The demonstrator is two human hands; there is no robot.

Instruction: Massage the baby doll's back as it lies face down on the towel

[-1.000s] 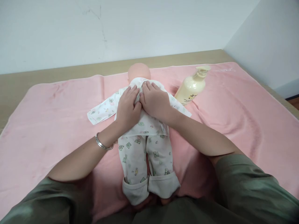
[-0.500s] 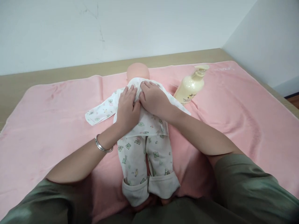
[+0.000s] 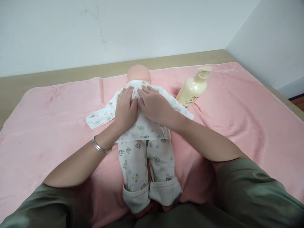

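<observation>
A baby doll [image 3: 139, 73] lies face down on a pink blanket [image 3: 59, 110], its bald head at the far end. It wears a white printed top [image 3: 142, 133] and matching trousers [image 3: 135, 164] with the cuffs turned up. My left hand [image 3: 126, 109] rests flat on the left of the doll's upper back, fingers extended toward the head. Beside it, my right hand [image 3: 155, 104] lies flat on the right of the upper back, its fingers angled to the left. The thumbs are close together over the spine. Neither hand holds anything, and the doll's face is hidden.
A pale yellow pump bottle [image 3: 193, 88] stands tilted on the blanket, right of the doll by its right sleeve. Behind the blanket runs a strip of wooden tabletop [image 3: 114, 67], with a white wall [image 3: 154, 28] at the back.
Both hands have slid slightly left and down the back, still flat on it. The doll's body has shifted a little to the left with them. The bottle stays put.
</observation>
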